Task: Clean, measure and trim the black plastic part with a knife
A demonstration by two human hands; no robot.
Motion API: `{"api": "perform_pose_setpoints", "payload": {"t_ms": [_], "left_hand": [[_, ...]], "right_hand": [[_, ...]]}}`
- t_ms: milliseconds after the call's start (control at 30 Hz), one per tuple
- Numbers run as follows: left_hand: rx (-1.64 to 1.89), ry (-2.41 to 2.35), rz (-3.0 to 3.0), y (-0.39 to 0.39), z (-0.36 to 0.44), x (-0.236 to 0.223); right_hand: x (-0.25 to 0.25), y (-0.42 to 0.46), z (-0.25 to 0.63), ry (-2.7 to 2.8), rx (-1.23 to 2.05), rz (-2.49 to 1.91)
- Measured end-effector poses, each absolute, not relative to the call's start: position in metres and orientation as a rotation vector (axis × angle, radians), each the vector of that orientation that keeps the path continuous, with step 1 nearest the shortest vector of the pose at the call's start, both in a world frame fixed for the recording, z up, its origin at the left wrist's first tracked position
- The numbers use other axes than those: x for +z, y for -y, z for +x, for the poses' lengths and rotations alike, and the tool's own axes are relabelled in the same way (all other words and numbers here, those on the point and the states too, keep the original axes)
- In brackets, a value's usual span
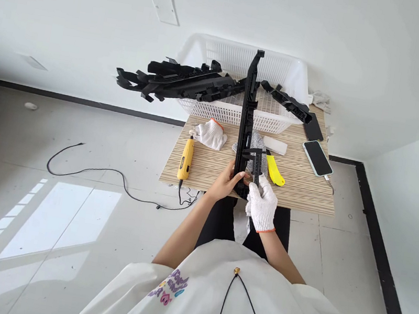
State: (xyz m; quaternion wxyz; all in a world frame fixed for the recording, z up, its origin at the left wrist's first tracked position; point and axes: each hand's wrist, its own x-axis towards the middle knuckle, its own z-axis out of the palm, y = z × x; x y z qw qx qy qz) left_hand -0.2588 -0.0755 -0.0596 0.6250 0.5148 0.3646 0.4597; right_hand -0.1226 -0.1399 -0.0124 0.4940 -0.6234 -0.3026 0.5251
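Note:
My bare left hand point(226, 182) is closed around the lower end of a long black plastic part point(247, 110), which stands lengthwise in front of the basket. In a white knitted glove with an orange cuff, my right hand point(262, 206) grips a black caliper point(257, 164). The caliper's jaws point left and are at the right edge of the plastic part; whether they touch it I cannot tell. Just right of the caliper lies a yellow-handled knife point(275, 172), and a grey cloth glove point(256, 142) lies behind it, partly hidden.
A white plastic basket point(301, 81) at the back carries several black plastic parts point(189, 82), many jutting out left. On the wooden table point(307, 194) are a yellow rotary tool point(185, 159), a white glove point(211, 135), a white block point(275, 145) and two phones point(317, 158). A black cable point(112, 169) trails across the floor.

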Motion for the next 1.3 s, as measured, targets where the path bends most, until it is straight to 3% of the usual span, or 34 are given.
{"api": "perform_pose_setpoints", "payload": {"t_ms": [467, 1300], "left_hand": [[1.063, -0.849, 1.171, 0.077, -0.258, -0.058], [1.067, -0.858, 1.193, 0.078, -0.258, -0.056]], "right_hand": [[-0.009, 0.144, -0.115, 0.907, 1.29, -1.458], [-0.025, 0.138, -0.12, 0.734, 1.199, -1.561]]}}
